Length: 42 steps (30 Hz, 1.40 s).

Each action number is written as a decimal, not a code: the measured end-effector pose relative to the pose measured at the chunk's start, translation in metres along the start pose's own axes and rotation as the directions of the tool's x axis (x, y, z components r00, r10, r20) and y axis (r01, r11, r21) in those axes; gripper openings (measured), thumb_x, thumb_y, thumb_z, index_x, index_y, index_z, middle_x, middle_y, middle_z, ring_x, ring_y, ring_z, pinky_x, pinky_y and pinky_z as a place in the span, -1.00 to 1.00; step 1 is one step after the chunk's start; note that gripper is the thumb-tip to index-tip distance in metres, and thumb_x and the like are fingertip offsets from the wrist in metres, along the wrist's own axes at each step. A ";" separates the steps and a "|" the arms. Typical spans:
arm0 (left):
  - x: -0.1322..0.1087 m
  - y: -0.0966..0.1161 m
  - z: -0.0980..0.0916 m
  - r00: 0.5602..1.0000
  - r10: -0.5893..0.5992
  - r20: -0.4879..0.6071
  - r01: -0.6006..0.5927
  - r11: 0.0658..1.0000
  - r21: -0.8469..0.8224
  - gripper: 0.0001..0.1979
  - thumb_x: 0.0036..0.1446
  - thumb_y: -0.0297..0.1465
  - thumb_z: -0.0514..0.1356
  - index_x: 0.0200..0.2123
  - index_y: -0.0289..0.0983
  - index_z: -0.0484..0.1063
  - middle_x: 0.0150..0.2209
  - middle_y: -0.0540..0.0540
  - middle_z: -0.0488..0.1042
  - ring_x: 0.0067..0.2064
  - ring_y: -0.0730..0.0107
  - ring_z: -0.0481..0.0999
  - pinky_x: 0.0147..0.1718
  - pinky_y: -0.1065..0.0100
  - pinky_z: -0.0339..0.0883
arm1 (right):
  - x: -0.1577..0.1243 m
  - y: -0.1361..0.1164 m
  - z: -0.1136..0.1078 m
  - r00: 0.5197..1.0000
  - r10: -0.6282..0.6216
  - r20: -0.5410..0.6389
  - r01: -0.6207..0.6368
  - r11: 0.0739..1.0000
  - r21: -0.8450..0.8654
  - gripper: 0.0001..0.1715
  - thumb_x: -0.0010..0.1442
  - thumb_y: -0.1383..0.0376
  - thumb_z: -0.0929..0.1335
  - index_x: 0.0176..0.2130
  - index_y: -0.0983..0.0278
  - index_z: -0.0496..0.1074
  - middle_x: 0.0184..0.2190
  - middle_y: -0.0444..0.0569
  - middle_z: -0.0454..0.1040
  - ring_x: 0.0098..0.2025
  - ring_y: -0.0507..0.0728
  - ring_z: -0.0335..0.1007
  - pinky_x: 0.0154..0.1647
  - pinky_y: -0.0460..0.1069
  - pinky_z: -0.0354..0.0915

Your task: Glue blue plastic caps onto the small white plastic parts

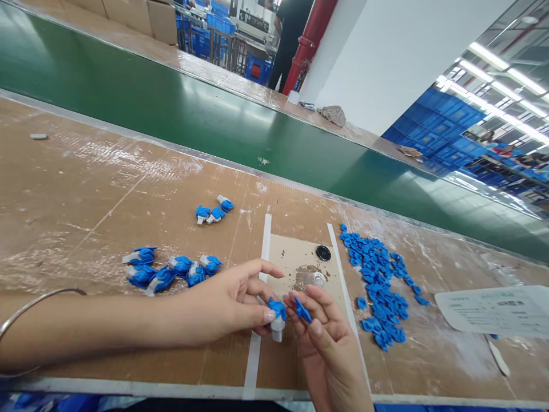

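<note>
My left hand (244, 297) pinches a blue and white part (277, 320), its white stem pointing down. Just to the right, my right hand (328, 337) holds a small flat blue piece (302, 309) in its fingers, close to that part but apart from it. Left of my hands lie several blue and white parts (160, 278), with a smaller group (217, 214) farther back. To the right spreads a heap of small blue pieces (377, 280). A black round cap (323, 253) and a wet patch (305, 277) are on the beige sheet between two white tape strips.
Behind the brown work surface (107, 212) runs a green belt (235, 131). A white printed card (497, 309) and a thin white sliver (498, 357) lie at the right. Cardboard boxes (128, 20) stand at the back left; a person (294, 34) stands beyond the belt.
</note>
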<state>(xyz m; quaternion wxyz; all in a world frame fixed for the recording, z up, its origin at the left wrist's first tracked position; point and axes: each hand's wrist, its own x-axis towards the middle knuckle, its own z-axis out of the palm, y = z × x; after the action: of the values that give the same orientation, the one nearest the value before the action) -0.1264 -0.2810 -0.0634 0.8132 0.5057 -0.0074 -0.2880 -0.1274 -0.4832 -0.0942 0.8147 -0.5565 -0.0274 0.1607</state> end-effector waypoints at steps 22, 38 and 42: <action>-0.006 0.012 -0.011 0.984 0.140 -0.113 -0.057 0.841 0.538 -0.71 0.15 -0.37 0.20 -0.05 -0.23 0.32 -0.20 -0.06 0.52 -0.19 0.32 0.51 -0.23 0.30 0.35 | 0.010 -0.013 -0.020 0.777 -0.579 0.245 0.470 0.275 -0.839 -0.73 0.29 0.20 0.38 0.00 0.08 0.46 -0.04 -0.04 0.55 -0.01 0.22 0.47 0.00 0.15 0.38; -0.007 0.062 -0.050 0.943 0.323 0.085 0.130 -0.590 0.797 -0.81 0.25 -0.41 0.12 -0.37 -0.33 0.48 -0.35 -0.18 0.51 -0.27 0.11 0.48 -0.28 0.17 0.30 | 0.046 -0.050 -0.113 0.964 -0.242 -0.113 -0.095 0.084 -0.992 -0.50 0.03 -0.05 0.19 -0.32 0.20 0.52 -0.24 0.06 0.59 -0.26 0.32 0.55 -0.19 0.22 0.43; 0.003 0.073 -0.073 0.890 0.455 -0.031 0.310 -0.552 0.774 -0.81 0.18 -0.38 0.20 -0.23 -0.42 0.47 -0.25 -0.30 0.51 -0.19 0.01 0.48 -0.23 0.15 0.33 | 0.047 -0.044 -0.124 0.936 -0.311 -0.166 -0.098 0.221 -0.970 -0.44 0.04 -0.13 0.27 -0.26 0.20 0.58 -0.20 0.04 0.61 -0.16 0.35 0.55 -0.03 0.25 0.42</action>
<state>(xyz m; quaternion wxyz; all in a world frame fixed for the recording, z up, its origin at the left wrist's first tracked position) -0.0681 -0.1995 -0.0397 -0.0755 0.9874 -0.1221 0.0664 -0.0450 -0.5949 -0.1072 0.2929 -0.9549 -0.0250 -0.0426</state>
